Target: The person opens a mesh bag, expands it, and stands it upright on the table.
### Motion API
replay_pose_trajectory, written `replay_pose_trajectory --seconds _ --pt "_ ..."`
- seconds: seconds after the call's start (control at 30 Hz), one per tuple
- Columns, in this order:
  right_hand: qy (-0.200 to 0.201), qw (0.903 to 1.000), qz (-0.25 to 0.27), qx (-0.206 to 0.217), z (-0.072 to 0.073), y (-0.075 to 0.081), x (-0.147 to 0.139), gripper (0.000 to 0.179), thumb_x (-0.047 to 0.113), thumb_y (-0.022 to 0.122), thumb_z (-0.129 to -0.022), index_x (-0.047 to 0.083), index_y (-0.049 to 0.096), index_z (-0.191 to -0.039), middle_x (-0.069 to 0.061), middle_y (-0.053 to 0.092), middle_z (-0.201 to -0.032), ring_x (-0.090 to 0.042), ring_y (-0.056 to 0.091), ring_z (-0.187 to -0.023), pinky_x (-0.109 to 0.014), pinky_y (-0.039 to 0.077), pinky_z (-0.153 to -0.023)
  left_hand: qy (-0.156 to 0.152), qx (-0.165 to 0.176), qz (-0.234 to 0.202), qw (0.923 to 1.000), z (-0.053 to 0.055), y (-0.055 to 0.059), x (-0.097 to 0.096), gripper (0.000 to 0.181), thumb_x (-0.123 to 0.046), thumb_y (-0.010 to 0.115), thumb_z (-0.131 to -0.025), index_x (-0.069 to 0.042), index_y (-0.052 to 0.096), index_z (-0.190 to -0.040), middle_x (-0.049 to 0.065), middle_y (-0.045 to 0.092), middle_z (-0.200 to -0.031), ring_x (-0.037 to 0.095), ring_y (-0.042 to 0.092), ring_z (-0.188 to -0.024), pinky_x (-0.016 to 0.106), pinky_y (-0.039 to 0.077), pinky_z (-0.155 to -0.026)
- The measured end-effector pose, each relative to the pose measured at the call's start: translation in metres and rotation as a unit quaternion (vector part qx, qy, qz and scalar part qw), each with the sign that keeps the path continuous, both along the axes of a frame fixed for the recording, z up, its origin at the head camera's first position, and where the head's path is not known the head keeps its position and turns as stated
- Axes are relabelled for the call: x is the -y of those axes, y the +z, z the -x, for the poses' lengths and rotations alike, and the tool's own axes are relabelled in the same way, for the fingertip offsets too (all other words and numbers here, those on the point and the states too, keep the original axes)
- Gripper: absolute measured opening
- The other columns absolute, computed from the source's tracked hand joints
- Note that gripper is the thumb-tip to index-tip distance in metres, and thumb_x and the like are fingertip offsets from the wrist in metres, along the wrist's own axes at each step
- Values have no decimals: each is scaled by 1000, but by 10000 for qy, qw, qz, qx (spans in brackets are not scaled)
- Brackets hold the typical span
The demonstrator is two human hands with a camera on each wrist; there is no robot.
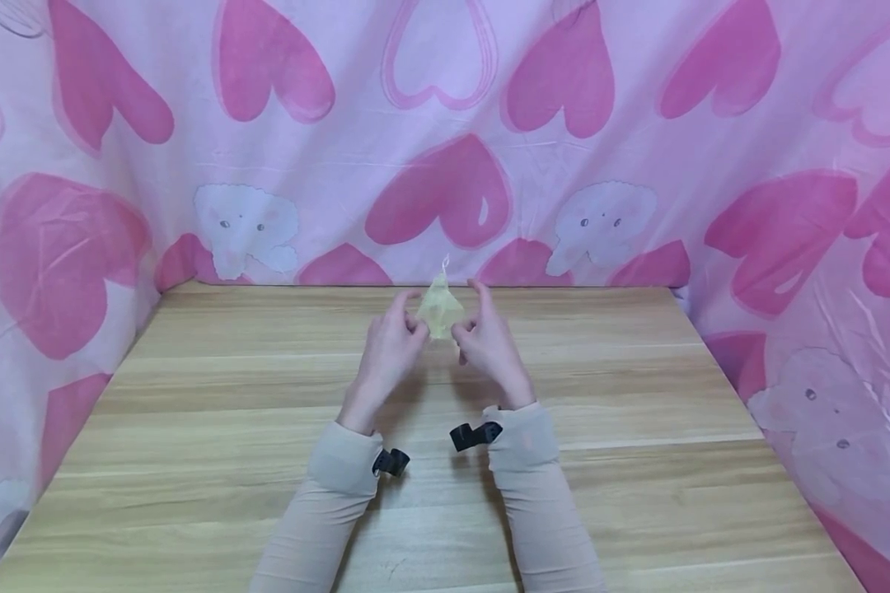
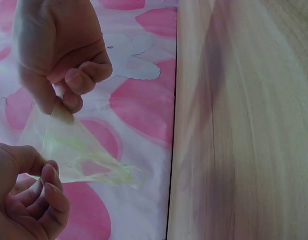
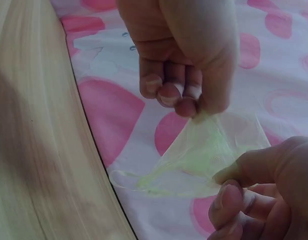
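A thin, see-through pale yellow-green plastic bag (image 1: 440, 310) is stretched between both hands above the far part of the table, narrowing to a point with a thin loop at its top. My left hand (image 1: 391, 346) pinches its left side between thumb and curled fingers. On the opposite side, my right hand (image 1: 491, 344) pinches the film in the same way. Up close in the left wrist view, the bag (image 2: 68, 145) hangs as a creased triangle from the left hand (image 2: 63, 55). The right wrist view shows the right hand (image 3: 186, 60) gripping a corner of it.
The wood-grain table (image 1: 230, 461) reaches back to a pink heart-patterned cloth (image 1: 437, 189), which also hangs along both sides. A small black wrist camera (image 1: 391, 462) sits on the left sleeve, and another black camera (image 1: 475, 436) on the right.
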State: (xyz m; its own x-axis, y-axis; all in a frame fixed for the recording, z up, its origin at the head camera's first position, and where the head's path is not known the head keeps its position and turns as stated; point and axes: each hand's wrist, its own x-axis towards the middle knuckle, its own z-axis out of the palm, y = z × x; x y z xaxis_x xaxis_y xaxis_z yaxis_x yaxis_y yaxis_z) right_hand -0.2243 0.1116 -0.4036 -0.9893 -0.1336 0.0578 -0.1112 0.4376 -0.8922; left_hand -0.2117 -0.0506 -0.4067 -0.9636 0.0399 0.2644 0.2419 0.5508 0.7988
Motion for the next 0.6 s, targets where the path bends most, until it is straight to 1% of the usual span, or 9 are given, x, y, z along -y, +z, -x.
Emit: replay_pose_trajectory --seconds 0.03,0.13,0.23,0.3,0.37,0.47,0.53,0.6 --pt "-52 10000 32 16 0 0 0 80 -3 58 -89 20 18 -155 -10 62 -66 -31 60 -50 -35 50 -49 20 -56 34 10000 0 0 0 48 1 58 -87 -5 50 -134 1 59 -66 14 49 -50 28 42 -45" --pt "-100 9999 -118 -8 0 0 4 77 -2 59 -90 18 21 -154 -10 61 -65 -30 61 -50 -33 48 -45 51 -217 119 9997 0 -1 -2 45 1 58 -87 -3 52 -132 1 57 -63 13 47 -48 28 40 -43" --pt "87 9994 -323 -17 -1 -1 10 72 8 63 -91 14 24 -152 -9 60 -66 -27 61 -49 -32 47 -43 92 -447 257 9986 0 -3 -1 40 2 58 -87 -1 55 -126 0 57 -63 13 47 -48 28 40 -44" --pt "340 9987 -378 59 -1 -2 10 68 19 66 -93 13 28 -150 -10 61 -71 -25 62 -50 -34 48 -44 135 -745 492 9959 1 -4 1 36 3 59 -86 0 59 -121 0 57 -64 13 47 -50 29 41 -46" --pt "635 9969 -426 179 -2 -2 6 69 31 65 -94 15 28 -150 -10 62 -81 -25 63 -55 -36 51 -50 143 -1076 806 9908 1 -5 3 31 3 58 -86 -1 62 -117 1 56 -63 14 47 -50 31 41 -47" --pt "944 9944 -259 403 -1 -2 -6 67 45 62 -95 19 32 -149 -11 61 -97 -30 65 -65 -46 54 -64 150 -1524 1331 9792 2 -7 5 28 3 58 -87 -1 64 -115 4 57 -64 19 49 -52 34 43 -48" --pt "919 9948 -106 431 2 -3 -14 63 50 57 -96 19 38 -147 -12 60 -104 -31 66 -69 -50 53 -68 56 -1706 1628 9718 2 -7 6 28 2 59 -88 -1 64 -116 7 60 -68 21 52 -54 35 45 -50" --pt "696 9965 193 425 4 -3 -21 55 51 51 -98 15 48 -140 -14 59 -104 -34 65 -69 -50 53 -65 -141 -1908 1913 9627 3 -7 6 29 1 60 -89 -1 63 -118 9 63 -74 22 55 -59 36 48 -53"
